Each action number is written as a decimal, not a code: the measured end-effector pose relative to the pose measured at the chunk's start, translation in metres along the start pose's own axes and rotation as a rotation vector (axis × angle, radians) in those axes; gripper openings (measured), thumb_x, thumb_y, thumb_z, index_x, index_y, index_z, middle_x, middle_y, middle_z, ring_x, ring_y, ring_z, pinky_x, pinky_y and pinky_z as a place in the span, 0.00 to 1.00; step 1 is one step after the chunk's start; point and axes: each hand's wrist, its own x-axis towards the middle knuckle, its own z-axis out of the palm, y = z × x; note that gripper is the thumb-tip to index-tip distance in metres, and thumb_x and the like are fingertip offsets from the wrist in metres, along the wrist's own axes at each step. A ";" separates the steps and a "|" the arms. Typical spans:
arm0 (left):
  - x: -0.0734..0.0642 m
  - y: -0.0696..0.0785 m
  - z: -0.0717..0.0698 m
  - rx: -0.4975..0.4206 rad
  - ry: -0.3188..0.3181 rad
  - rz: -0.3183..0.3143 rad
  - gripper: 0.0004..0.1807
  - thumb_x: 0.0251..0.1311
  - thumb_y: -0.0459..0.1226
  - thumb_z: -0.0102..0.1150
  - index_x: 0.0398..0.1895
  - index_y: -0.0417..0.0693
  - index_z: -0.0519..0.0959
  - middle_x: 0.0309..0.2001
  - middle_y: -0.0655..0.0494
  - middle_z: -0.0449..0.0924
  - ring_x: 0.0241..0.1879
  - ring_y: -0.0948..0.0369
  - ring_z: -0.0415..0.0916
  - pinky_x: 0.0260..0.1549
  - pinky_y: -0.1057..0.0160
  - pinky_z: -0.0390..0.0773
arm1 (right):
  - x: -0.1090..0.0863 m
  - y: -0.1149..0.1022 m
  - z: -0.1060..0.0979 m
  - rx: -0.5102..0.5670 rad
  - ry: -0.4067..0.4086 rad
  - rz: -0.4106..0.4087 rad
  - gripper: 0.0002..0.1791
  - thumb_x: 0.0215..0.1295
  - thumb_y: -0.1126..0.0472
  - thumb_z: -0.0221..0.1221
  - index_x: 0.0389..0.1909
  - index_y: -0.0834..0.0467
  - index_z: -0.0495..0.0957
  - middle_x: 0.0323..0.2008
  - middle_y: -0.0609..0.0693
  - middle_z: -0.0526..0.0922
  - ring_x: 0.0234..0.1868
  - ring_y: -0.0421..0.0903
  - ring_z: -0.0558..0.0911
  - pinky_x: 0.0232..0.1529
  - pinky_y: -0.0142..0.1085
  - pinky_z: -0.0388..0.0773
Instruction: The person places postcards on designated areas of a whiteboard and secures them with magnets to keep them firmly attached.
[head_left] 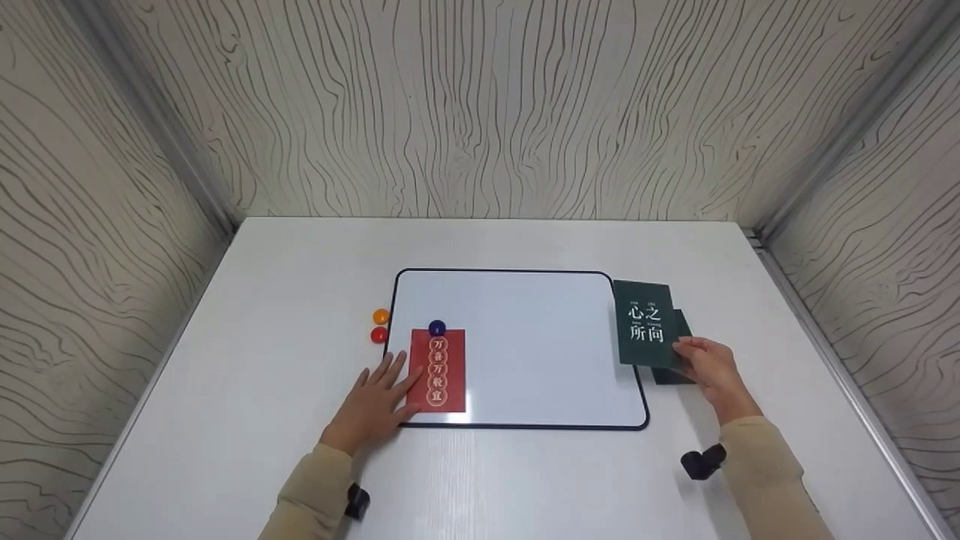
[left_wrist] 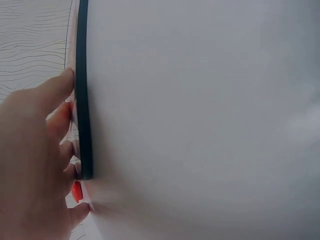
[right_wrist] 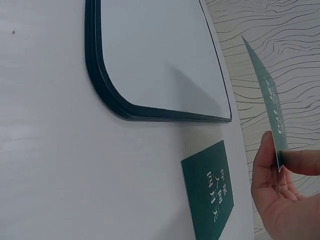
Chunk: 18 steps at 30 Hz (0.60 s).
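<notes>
pinched by right hand (head_left: 712, 369): green card (head_left: 643, 324) at right edge of whiteboard (head_left: 540, 352)
left hand (head_left: 373, 400), fingers spread, at red card (head_left: 450, 371), lower-left corner

The whiteboard (head_left: 540, 345) bears a flat red card (head_left: 438, 372) at left, a white-lettered green card (head_left: 645, 324) held over its right edge.

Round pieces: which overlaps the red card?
The blue piece, at the top of the red card; the orange piece and red piece sit beside the board.
</notes>
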 end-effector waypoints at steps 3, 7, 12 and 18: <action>0.000 0.001 0.001 -0.002 0.003 -0.003 0.33 0.66 0.56 0.49 0.73 0.60 0.60 0.78 0.53 0.49 0.79 0.48 0.42 0.74 0.39 0.51 | 0.000 0.000 0.000 0.003 -0.008 -0.007 0.24 0.71 0.62 0.51 0.63 0.70 0.63 0.46 0.50 0.73 0.36 0.31 0.77 0.38 0.21 0.81; 0.000 0.001 0.002 -0.001 0.008 0.001 0.33 0.66 0.56 0.49 0.73 0.60 0.60 0.78 0.52 0.49 0.79 0.48 0.43 0.74 0.39 0.52 | 0.000 -0.003 0.002 -0.017 -0.008 -0.005 0.26 0.72 0.61 0.50 0.65 0.70 0.61 0.53 0.56 0.71 0.38 0.32 0.77 0.41 0.22 0.82; 0.000 0.001 0.001 -0.006 0.004 0.001 0.33 0.66 0.56 0.49 0.73 0.60 0.60 0.78 0.53 0.48 0.79 0.48 0.42 0.74 0.39 0.52 | -0.001 -0.006 0.007 -0.052 -0.023 0.003 0.28 0.73 0.58 0.48 0.68 0.69 0.58 0.63 0.62 0.66 0.46 0.37 0.77 0.59 0.33 0.78; 0.000 0.001 0.003 -0.009 0.012 -0.011 0.33 0.65 0.56 0.50 0.72 0.60 0.61 0.78 0.53 0.50 0.79 0.48 0.43 0.74 0.40 0.52 | -0.004 -0.008 0.012 -0.008 -0.047 -0.006 0.25 0.72 0.61 0.51 0.64 0.69 0.62 0.52 0.54 0.71 0.40 0.34 0.77 0.41 0.22 0.82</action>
